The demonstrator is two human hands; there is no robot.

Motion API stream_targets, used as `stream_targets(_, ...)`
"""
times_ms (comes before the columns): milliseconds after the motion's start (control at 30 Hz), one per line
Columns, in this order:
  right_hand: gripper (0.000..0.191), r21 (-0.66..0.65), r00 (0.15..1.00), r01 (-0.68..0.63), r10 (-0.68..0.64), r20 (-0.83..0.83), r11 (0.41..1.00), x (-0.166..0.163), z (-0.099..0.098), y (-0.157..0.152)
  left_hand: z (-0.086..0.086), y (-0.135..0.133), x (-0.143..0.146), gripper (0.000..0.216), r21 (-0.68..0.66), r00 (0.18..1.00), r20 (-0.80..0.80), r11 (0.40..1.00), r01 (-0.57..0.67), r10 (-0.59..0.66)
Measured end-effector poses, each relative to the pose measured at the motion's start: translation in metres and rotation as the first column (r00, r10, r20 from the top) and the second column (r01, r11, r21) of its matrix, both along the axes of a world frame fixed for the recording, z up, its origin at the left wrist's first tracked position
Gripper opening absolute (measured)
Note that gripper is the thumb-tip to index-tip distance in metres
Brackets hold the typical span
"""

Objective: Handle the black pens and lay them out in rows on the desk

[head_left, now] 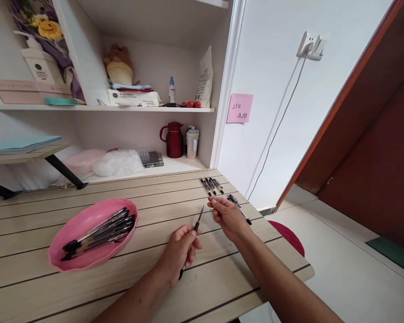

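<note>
My left hand (180,251) is closed around a black gel pen (198,220), tilted with its thin metallic tip pointing up and away. Just right of that tip, my right hand (226,216) has thumb and forefinger pinched together. Whatever sits in that pinch is too small to make out. Beyond the right hand lies a row of short black pen pieces (212,185), which look like caps. More black pieces (234,200) lie beside the hand, along with a slim part with a black end (248,220), half hidden by the hand.
On the left of the wooden-plank table (148,206) stands a pink oval tray (87,211) holding several pens (104,233). Behind are a red jug (174,140), a light-coloured cup (192,142) and a clear plastic bag (118,163). A wall (272,80) borders the right rear.
</note>
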State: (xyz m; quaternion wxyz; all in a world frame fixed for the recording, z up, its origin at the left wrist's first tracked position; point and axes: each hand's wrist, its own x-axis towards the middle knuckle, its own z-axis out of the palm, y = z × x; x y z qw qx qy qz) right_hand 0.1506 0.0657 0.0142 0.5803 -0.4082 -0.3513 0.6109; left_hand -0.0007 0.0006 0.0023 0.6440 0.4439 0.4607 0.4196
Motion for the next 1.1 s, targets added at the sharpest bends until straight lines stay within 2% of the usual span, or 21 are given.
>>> stream_targets(200,0.030,0.024,0.996,-0.036,0.034,0.086,0.999,0.000,0.001,-0.005,-0.001,0.001,-0.001,0.025,-0.019,0.999,0.034,1.000,-0.010,0.011)
stream_targets(300,0.026,0.076,0.962,-0.018,-0.004,0.272,0.997,0.004,-0.001,-0.006,-0.004,0.002,-0.002,0.028,-0.010,0.994,0.098,0.999,-0.039,0.040)
stream_targets(400,0.019,0.135,0.811,0.018,-0.094,0.577,0.991,0.021,-0.008,-0.009,-0.006,0.003,-0.003,0.029,-0.008,0.990,0.129,0.999,-0.054,0.054)
stream_targets(500,0.012,0.129,0.640,0.012,-0.107,0.761,0.992,0.040,-0.018,-0.015,-0.007,0.004,-0.003,0.028,-0.014,0.992,0.116,0.999,-0.045,0.046)
stream_targets(700,0.015,0.181,0.274,-0.076,-0.153,0.949,0.981,0.045,-0.020,-0.034,-0.007,0.003,-0.001,0.025,-0.004,0.996,0.088,1.000,-0.028,0.028)
stream_targets(800,0.016,0.187,0.056,-0.164,-0.180,0.982,0.969,0.036,-0.017,-0.042,-0.007,0.003,-0.001,0.024,0.001,0.996,0.085,1.000,-0.030,0.030)
stream_targets(867,0.016,0.166,-0.051,-0.201,-0.180,0.982,0.965,0.030,-0.017,-0.048,-0.007,0.003,-0.002,0.024,0.003,0.995,0.090,0.999,-0.032,0.031)
stream_targets(967,0.019,0.151,-0.129,-0.217,-0.181,0.975,0.965,0.027,-0.020,-0.053,-0.007,0.003,-0.002,0.024,0.004,0.995,0.092,0.999,-0.034,0.033)
stream_targets(1100,0.022,0.112,-0.161,-0.233,-0.152,0.975,0.966,0.029,-0.022,-0.056,-0.007,0.003,-0.002,0.025,-0.003,0.996,0.081,1.000,-0.030,0.030)
